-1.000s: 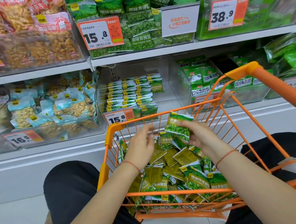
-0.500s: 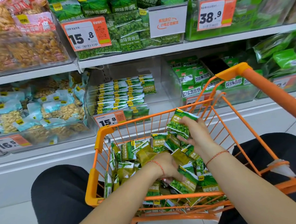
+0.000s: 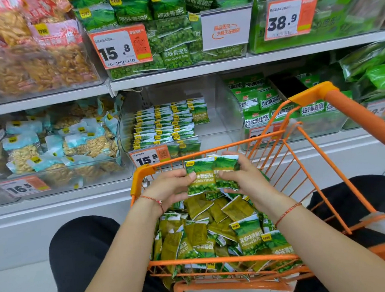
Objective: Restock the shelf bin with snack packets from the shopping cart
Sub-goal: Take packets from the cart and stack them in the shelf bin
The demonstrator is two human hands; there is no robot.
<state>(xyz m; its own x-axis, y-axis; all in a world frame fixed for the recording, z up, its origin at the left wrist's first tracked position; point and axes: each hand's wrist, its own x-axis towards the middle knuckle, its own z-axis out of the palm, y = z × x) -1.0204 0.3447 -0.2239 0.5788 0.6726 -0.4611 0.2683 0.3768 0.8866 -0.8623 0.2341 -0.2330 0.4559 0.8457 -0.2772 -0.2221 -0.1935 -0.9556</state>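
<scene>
- Store aisle: white shelving (image 3: 182, 72) ran across the view on two levels, lined with clear bins of bagged snacks and orange price tags.
- Orange wire shopping cart (image 3: 312, 151) stood between the person's knees, pulled up close to the lower shelf, its basket holding a loose heap of small green packets (image 3: 215, 226), some face down.
- Target shelf bin (image 3: 225, 111), clear plastic, sat on the lower shelf just behind the cart's front rim. Neat rows of the same green packets (image 3: 162, 125) filled its left side; the right side was bare.
- Left hand (image 3: 167, 188) pinched one pea packet (image 3: 199, 177) at its left edge, thumb on the printed face.
- Right hand (image 3: 246, 180) gripped a second packet (image 3: 226, 174) from the right, overlapping the first. Both were held upright above the heap, just short of the cart's front rim.
- Handling, as judged: small foil pouches, light, soft and crinkly, the film likely slick. Squaring several into a stack and pinching across the flat faces should hold better than gripping a sealed edge. The loose contents would probably shift if the stack were tilted.
</scene>
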